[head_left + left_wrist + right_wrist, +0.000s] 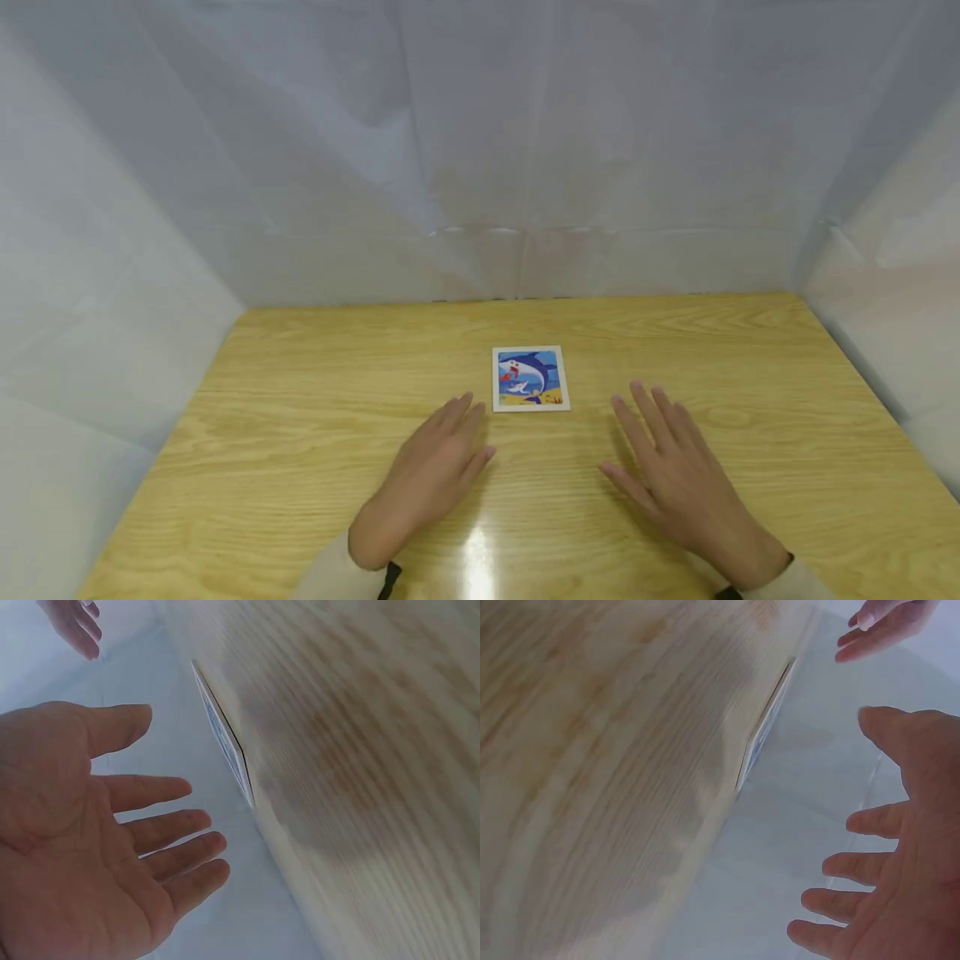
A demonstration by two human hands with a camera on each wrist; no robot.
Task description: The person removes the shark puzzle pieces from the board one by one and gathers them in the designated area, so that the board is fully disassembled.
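**Shark card flat at table centre — both hands open, nothing gripped**

Table (300, 433): a wood-grain top, walled on three sides by white sheeting (480, 150), which leaves the work surface as the only thing of note.

Left hand (438, 462): fingers straight and together, palm down, pointing toward 1 o'clock. It holds nothing; fingertips lie just short of the card's near-left corner. Whether the palm rests on the wood or hovers cannot be settled, as the wrist views are blurred.

Right hand (675, 475): fingers spread and relaxed, pointing toward 11 o'clock, empty, somewhat farther from the card.

Shark card (530, 378): lies flat, picture up, at 12 o'clock between the two hands — readily reachable by either. It is nearly square; the slightly longer axis runs 12 to 6, picture upright to the wearer.
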